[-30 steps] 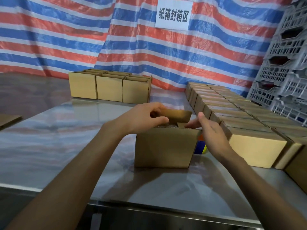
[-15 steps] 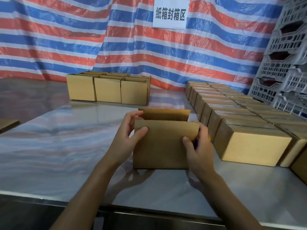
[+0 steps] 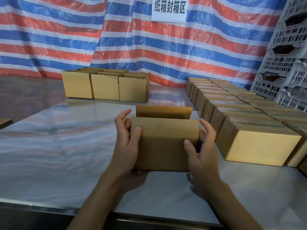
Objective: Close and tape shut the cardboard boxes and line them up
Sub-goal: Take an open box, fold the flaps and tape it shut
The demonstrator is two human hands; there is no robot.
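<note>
I see a red, white and blue striped tarp (image 3: pixel 66 39) hanging across the whole back. Below it the shiny metal bench (image 3: pixel 58 155) runs wide; its left half gives me broad open surface, and its near edge lies just under my wrists. Grey plastic crates (image 3: pixel 285 72) are stacked at the far right. Beside them closed cardboard boxes (image 3: pixel 259 146) stand in two touching rows from the back towards me, so the right side is tight. Three open boxes (image 3: pixel 106 87) sit side by side at the back, well apart from my work; I cannot see what is in them.

The open box (image 3: pixel 164 143) stands on the bench at centre, just beside the nearest closed one, with its far flap upright. Its inside is hidden from me.

A white sign (image 3: pixel 169 9) on the tarp reads 纸箱封箱区.

My left hand (image 3: pixel 126 143) grips the box's left side, with the thumb on the near face. My right hand (image 3: pixel 202 150) grips the right side the same way. Something small and blue (image 3: pixel 199 145) peeks out beside the right hand; I cannot tell what it is.
</note>
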